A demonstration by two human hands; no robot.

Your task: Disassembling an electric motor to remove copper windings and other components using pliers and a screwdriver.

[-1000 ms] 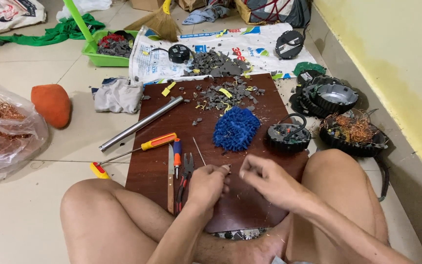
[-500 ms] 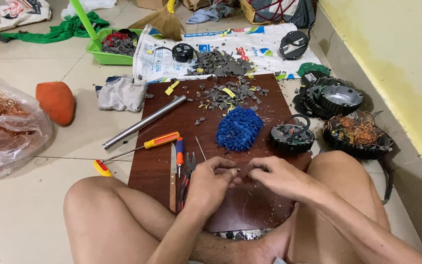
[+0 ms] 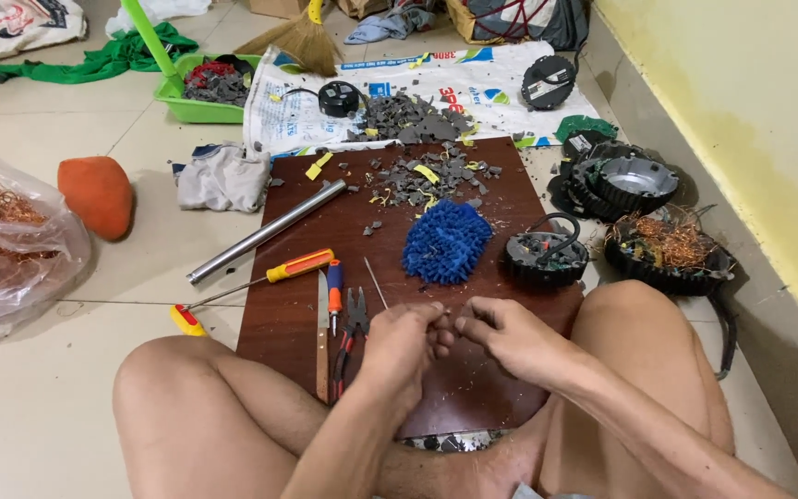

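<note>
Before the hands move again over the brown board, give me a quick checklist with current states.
1. Left hand and right hand meet over the board: ok.
2. What the fingertips pinch: cannot tell, too small.
3. Knife and pliers lie just left of the left hand, untouched: ok.
4. Blue mop pad lies apart from the hands: ok.
5. Grey fragments litter the board's far end: not ok.

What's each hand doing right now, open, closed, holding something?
Left hand: fingers curled, pinching something too small to make out.
Right hand: fingers curled at the same spot; what it grips cannot be told.
</note>
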